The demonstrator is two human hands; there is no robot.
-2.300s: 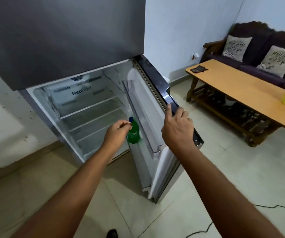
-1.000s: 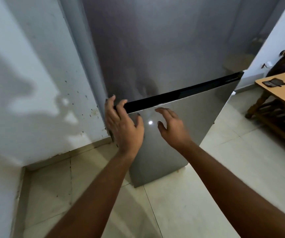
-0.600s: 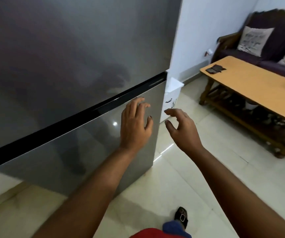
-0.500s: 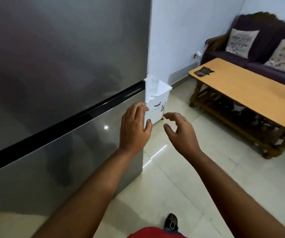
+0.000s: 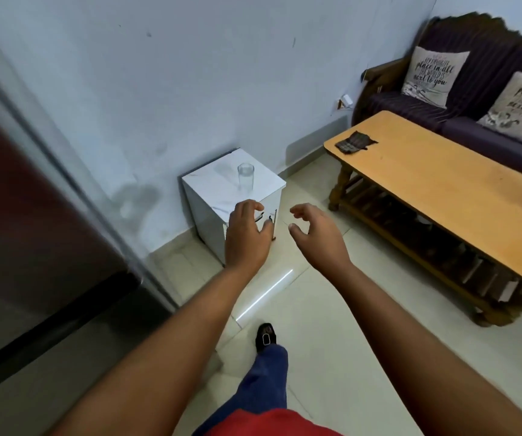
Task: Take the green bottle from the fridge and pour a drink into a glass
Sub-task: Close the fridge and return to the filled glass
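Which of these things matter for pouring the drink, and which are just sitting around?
For the job:
- glass, upright on the small white cabinet
- fridge, door shut
- left hand and right hand, both empty

Just lying about:
- wooden table
- dark item on it
- sofa
- cushions

Glass (image 5: 246, 176) newly in view.

The only readable text stands on two pale cushions on the dark sofa (image 5: 486, 73) at the far right. The left cushion (image 5: 434, 76) carries black script that seems to read "place in all the world is next to you", under a smaller top line too blurred to read. The right cushion (image 5: 519, 108), cut by the frame edge, shows "place in" and "next to yo".
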